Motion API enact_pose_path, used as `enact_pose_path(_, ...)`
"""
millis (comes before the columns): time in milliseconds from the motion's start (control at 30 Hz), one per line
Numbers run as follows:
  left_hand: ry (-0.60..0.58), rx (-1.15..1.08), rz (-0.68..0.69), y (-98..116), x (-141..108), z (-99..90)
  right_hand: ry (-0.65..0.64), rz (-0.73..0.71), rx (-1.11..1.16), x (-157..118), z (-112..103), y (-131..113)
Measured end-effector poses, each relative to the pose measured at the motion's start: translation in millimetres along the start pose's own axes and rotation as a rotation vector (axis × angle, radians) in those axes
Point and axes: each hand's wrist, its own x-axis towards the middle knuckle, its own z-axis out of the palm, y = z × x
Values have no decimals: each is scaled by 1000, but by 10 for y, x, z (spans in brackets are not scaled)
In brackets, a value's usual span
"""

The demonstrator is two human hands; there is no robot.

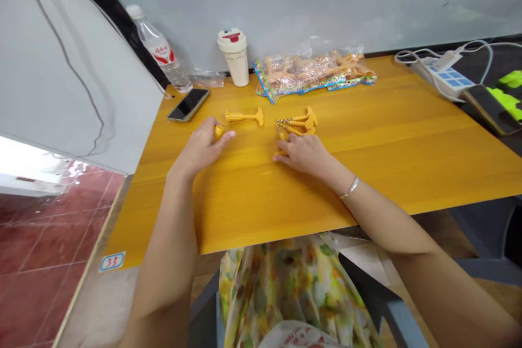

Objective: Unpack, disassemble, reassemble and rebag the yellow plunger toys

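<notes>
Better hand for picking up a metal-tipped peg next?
Probably the right hand: its fingers are right at the metal-tipped pegs. The left hand is farther off, holding a yellow piece.

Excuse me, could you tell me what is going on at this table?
A person is handling small yellow pieces with both bare hands. The left hand has its grip around a yellow piece, mostly hidden by the fingers. The right hand is at a cluster of yellow pegs with metal screw ends. Between the hands and the white cup lies a single yellow T-shaped piece.
</notes>
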Motion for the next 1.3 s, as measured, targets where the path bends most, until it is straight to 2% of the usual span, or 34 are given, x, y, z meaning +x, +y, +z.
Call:
enact_pose_path(233,-57,3,97,83,-16,26,-84,127,-81,-26,-98,56)
enact_pose_path(400,-12,117,274,148,-330,66,-80,113,-86,0,-97,119)
enact_pose_path(533,-27,329,295,-82,-728,131,39,63,-63,38,-15,104)
enact_pose_path(667,24,376,270,-351,-960,190,181,-30,-7,50,68,-22)
enact_pose_path(867,145,356,159,-468,-966,227,129,-185,89,50,168,-196)
enact_pose_path(1067,260,292,107,-548,-1027,217,52,-391,270,108,347,-211)
enact_pose_path(1200,322,224,86,-502,-1077,197,69,-393,337,159,413,-200)
enact_pose_path(1300,326,229,115,-370,-915,147,84,-385,387,185,439,-187)
